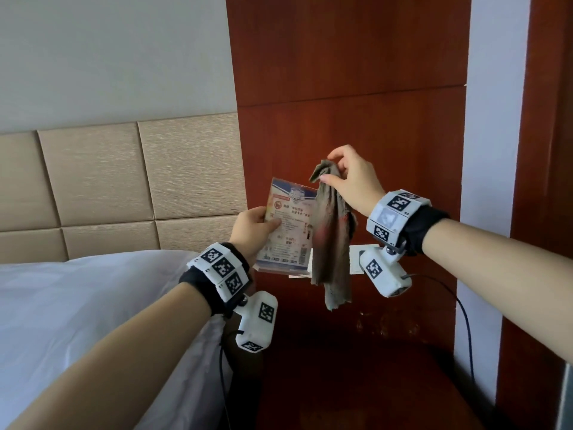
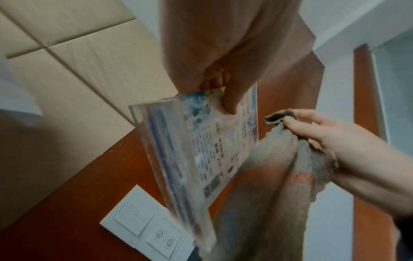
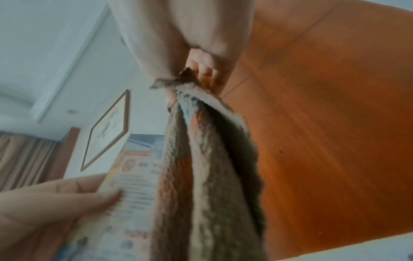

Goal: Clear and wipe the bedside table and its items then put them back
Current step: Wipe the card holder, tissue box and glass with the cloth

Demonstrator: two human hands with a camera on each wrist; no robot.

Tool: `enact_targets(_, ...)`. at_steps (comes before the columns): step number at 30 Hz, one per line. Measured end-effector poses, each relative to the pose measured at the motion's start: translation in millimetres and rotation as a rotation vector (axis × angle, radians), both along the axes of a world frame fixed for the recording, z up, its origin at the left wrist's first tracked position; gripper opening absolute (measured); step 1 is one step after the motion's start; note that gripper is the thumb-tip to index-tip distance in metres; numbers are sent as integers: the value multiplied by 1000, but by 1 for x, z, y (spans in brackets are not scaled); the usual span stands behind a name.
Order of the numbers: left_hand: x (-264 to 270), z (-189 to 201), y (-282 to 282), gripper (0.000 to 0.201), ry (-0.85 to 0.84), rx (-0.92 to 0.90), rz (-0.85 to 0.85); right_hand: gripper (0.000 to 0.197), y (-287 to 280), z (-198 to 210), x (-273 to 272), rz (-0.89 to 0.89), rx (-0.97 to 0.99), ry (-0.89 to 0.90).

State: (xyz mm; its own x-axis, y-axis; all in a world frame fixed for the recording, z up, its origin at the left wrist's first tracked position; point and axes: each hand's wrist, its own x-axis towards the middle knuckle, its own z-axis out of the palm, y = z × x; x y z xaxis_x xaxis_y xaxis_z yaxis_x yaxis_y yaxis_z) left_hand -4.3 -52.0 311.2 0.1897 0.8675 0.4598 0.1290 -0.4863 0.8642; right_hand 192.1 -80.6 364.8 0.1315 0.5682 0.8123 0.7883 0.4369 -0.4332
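My left hand (image 1: 260, 223) grips the left edge of a clear acrylic sign stand (image 1: 286, 231) with a printed notice inside, held upright above the dark wooden bedside table (image 1: 356, 383). The thumb lies on the printed face in the left wrist view, on the sign stand (image 2: 214, 150). My right hand (image 1: 347, 178) pinches the top of a grey-brown cloth (image 1: 331, 243), which hangs down over the stand's right side. In the right wrist view the cloth (image 3: 201, 176) drapes beside the sign stand (image 3: 132, 185).
A white bed (image 1: 77, 305) lies to the left under a beige padded headboard (image 1: 124, 175). A red-brown wall panel (image 1: 356, 88) carries a white switch plate (image 2: 145, 227) behind the stand. A black cable (image 1: 465, 321) runs down at the right.
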Motion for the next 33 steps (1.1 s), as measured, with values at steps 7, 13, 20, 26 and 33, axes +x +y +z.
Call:
enact_targets(7, 1, 8, -6, 11, -255, -186, -170, 22, -1, -5, -8, 9, 54, 50)
enact_targets(13, 7, 15, -6, 16, -328, -230, -229, 12, 2, -14, -19, -3, 100, -179)
enact_targets(20, 2, 31, -2, 18, -443, -251, -243, 19, -9, -32, -28, 104, 7, -502)
enact_targets(26, 0, 35, -5, 27, -472, -139, -247, 23, -18, -34, -37, 95, -94, -747)
enact_targets(33, 9, 30, -8, 22, -458, -40, -187, 24, -23, -35, -61, 95, -99, -807)
